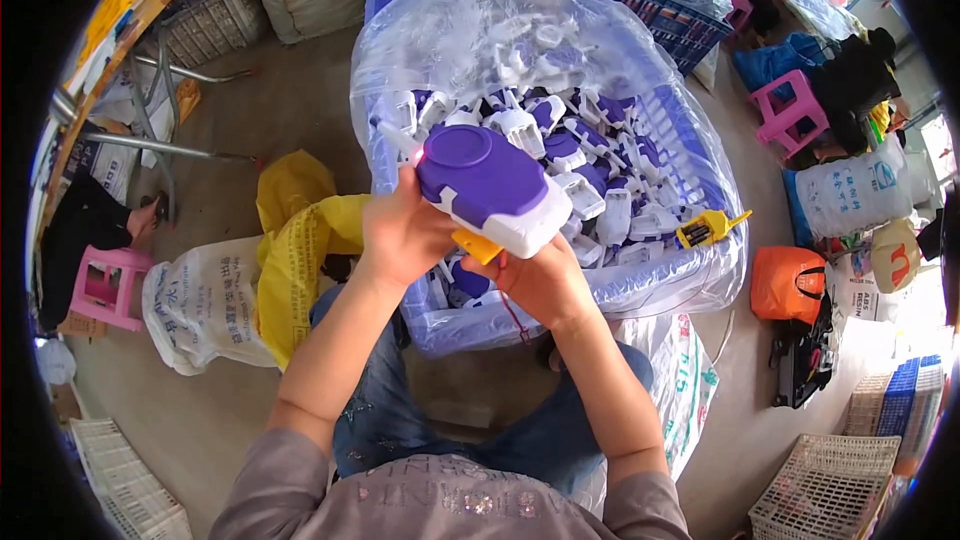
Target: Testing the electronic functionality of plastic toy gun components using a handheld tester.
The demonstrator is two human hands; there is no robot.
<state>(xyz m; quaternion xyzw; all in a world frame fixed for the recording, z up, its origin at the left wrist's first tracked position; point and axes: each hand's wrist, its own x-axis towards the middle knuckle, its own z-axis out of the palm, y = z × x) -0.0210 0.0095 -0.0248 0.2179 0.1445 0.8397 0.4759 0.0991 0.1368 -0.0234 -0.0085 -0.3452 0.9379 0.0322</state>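
Observation:
Between both hands, above the near side of a crate, is a purple-and-white plastic toy [490, 175] with a stubby white antenna and a small red light glowing by its base. My left hand [405, 230] is closed round its left side. My right hand [540, 280] grips the near end. Under the toy, by my right fingers, sits a yellow-orange piece [478, 246]; whether it is joined to the toy is hidden. A thin red cord [517, 318] hangs below my right hand. Similar purple and white parts [590, 165] fill the crate in a heap.
Clear plastic film lines the blue crate [395, 0]. A yellow battery-box-like piece [705, 228] rests at its right edge. To the left stand a white sack [205, 305] and a pink stool [108, 285]. An orange bag [790, 282] and another pink stool [787, 112] are right.

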